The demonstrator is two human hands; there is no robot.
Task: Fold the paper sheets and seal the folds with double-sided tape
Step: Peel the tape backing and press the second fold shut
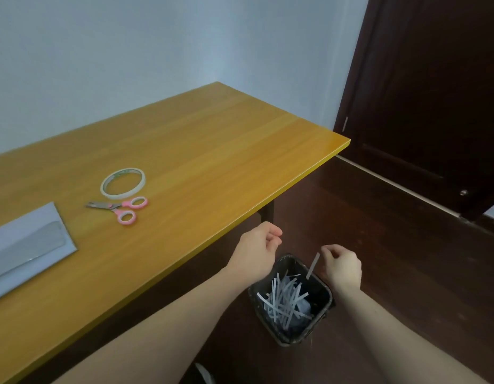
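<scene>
Low in the frame, the right hand (342, 266) pinches a thin strip (313, 265) over a black bin (291, 299) full of strips. The left hand (258, 249), fingers curled, holds nothing. On the bench (212, 151), left: folded paper (24, 246), tape roll (122, 182), pink scissors (121, 208).

One tape roll (122, 182), one pair of scissors (121, 208), one folded paper sheet (24, 245), one bin (291, 299), two hands; the strips inside the bin are too tangled to count.
</scene>
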